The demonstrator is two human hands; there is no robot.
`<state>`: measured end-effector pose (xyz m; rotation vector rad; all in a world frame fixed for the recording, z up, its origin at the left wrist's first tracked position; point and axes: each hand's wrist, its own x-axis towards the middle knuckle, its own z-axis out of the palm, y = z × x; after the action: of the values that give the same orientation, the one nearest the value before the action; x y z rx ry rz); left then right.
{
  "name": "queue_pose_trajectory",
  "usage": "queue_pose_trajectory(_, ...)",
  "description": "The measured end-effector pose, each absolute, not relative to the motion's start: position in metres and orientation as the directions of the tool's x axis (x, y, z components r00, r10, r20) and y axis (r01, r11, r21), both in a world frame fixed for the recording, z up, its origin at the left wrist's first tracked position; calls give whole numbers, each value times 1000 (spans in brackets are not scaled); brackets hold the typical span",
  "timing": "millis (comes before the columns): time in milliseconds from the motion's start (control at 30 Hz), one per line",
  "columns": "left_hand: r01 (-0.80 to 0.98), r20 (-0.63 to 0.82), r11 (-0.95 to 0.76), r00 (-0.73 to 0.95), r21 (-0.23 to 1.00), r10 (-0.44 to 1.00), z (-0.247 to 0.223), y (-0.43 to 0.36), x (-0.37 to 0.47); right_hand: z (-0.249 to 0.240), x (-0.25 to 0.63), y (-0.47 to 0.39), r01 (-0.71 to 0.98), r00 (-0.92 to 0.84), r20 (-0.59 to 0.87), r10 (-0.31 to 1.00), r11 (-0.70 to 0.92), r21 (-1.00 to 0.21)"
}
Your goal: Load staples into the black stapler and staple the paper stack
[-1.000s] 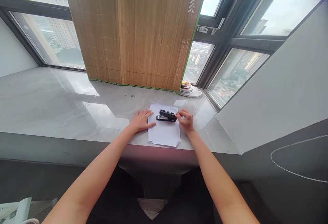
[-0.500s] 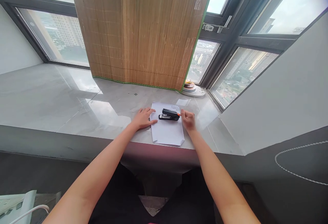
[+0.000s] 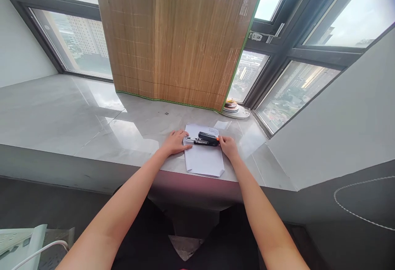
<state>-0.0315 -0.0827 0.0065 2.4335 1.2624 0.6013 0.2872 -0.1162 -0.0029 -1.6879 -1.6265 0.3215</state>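
Note:
A black stapler (image 3: 207,138) lies across white paper (image 3: 204,159) on the grey tiled ledge. From its left end a silver metal part (image 3: 193,139) sticks out towards my left hand. My left hand (image 3: 176,142) rests at the paper's left edge, thumb and fingers apart, holding nothing. At the stapler's right end, by a small orange part (image 3: 217,138), my right hand (image 3: 228,145) is closed with its fingertips on the stapler. Some print shows near the paper's top right corner.
A bamboo blind (image 3: 185,39) hangs behind the paper. Stacked plates (image 3: 235,109) stand in the window corner. Small dark bits (image 3: 166,113) lie on the ledge (image 3: 61,117). A white item with a cable (image 3: 21,245) is at the lower left, a beaded cord (image 3: 348,208) at the right.
The silver part now sticks out from the stapler's left end. My right hand's fingers have shifted at the orange end. The whole view has moved slightly.

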Motion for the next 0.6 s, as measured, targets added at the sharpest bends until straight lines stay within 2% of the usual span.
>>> queue_pose_trajectory(133, 670, 225, -547, 509, 502, 831, 6, -83, -32, -3, 287, -116, 748, 166, 326, 931, 97, -656)
queue_pose_trajectory(267, 648, 245, -542, 496, 535, 833, 2, -82, -33, 8, 286, -120, 674, 212, 371, 904, 139, -725)
queue_pose_trajectory(333, 641, 254, -546, 494, 539, 831, 0, -81, -33, 16, 283, -120, 643, 134, 385, 913, 216, -735)
queue_pose_trajectory(400, 642, 263, -556, 499, 529, 826, -1, -81, -33, 25, 277, -118, 621, -29, 352, 936, 293, -727)
queue_pose_trajectory(500, 653, 269, -561, 498, 509, 824, -1, -83, -32, 32, 266, -113, 655, -230, 291, 929, 369, -659)
queue_pose_trajectory(600, 656, 266, -552, 490, 515, 830, 0, -85, -31, 32, 259, -107, 702, -288, 296, 911, 411, -581)
